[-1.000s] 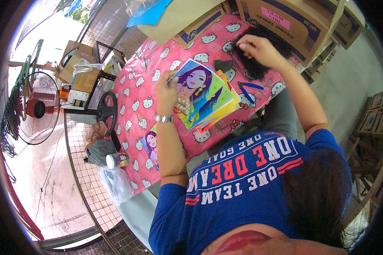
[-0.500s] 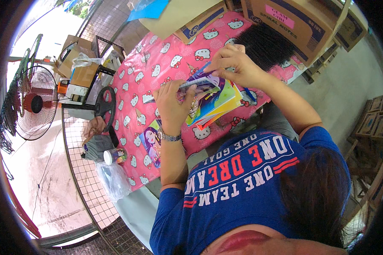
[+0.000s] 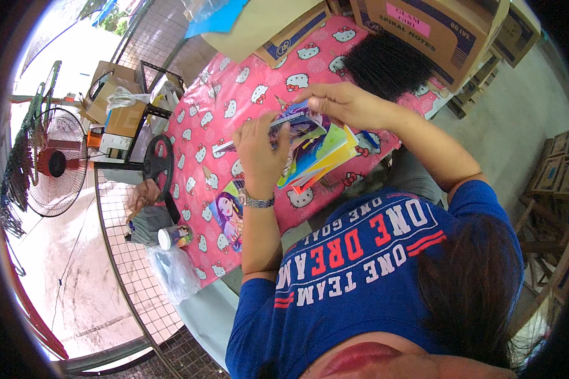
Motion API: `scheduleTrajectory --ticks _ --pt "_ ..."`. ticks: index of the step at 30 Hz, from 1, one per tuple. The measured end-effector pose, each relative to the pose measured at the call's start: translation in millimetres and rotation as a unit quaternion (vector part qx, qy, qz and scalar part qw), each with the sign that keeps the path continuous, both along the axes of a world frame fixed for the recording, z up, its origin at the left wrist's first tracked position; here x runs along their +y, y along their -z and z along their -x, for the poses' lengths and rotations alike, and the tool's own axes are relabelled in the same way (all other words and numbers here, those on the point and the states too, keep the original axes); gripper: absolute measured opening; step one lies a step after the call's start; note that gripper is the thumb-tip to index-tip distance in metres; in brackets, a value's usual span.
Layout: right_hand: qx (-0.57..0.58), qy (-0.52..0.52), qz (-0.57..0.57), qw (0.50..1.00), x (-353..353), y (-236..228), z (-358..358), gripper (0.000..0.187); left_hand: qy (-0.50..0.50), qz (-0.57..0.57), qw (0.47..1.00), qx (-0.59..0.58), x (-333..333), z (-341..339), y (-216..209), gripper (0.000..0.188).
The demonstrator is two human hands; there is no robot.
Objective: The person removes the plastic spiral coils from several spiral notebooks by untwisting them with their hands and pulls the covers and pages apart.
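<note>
Both hands, left hand [image 3: 259, 155] and right hand [image 3: 341, 104], are gripping colourful notebooks [image 3: 316, 151] at frame centre, over a pink cartoon-cat tablecloth [image 3: 234, 107]; a fan [image 3: 57, 164] is standing at left.

Colourful notebook stack [image 3: 316, 151], tilted, held above pink tablecloth [image 3: 234, 107]

The left hand [image 3: 259, 151] and right hand [image 3: 341, 104] cover the upper end of a stack of colourful booklets [image 3: 319, 155]. Cardboard boxes [image 3: 449, 31] at the tabletop's far edge are cut off by the picture's rim.
</note>
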State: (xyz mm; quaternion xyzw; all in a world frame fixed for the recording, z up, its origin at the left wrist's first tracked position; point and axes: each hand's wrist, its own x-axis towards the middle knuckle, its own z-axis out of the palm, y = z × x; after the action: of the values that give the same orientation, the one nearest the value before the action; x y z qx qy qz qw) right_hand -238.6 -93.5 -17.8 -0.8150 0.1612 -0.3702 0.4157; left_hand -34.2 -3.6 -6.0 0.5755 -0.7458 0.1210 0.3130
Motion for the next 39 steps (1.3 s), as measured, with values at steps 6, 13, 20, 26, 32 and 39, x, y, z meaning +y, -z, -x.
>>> scheduleTrajectory --ticks 6,13,20,26,32,39 --pt "0.046 0.051 0.070 0.995 5.8 -11.2 6.8 0.038 0.042 -0.031 0.997 -0.049 -6.0 26.4 -5.1 0.024" --pt "0.039 -0.044 -0.343 0.937 -69.2 19.0 -30.0 0.036 0.043 -0.038 0.998 -0.005 6.4 17.6 -3.9 0.019" --pt "0.454 0.335 0.005 0.825 -117.2 183.6 -74.5 0.068 0.050 -0.082 0.995 -0.014 4.9 10.1 2.2 0.019" --pt "0.483 0.265 -0.014 0.835 -123.3 160.6 -50.9 0.060 -0.149 0.040 0.980 -0.129 18.1 16.1 9.4 0.031" --pt "-0.036 -0.284 -0.325 0.901 -78.4 4.6 -16.6 0.051 -0.050 0.021 0.998 0.040 15.8 1.3 18.9 0.036" --pt "-0.022 -0.361 -0.320 0.875 -47.7 -18.2 1.9 0.049 0.043 0.023 0.998 0.050 -3.5 12.0 12.9 0.036"
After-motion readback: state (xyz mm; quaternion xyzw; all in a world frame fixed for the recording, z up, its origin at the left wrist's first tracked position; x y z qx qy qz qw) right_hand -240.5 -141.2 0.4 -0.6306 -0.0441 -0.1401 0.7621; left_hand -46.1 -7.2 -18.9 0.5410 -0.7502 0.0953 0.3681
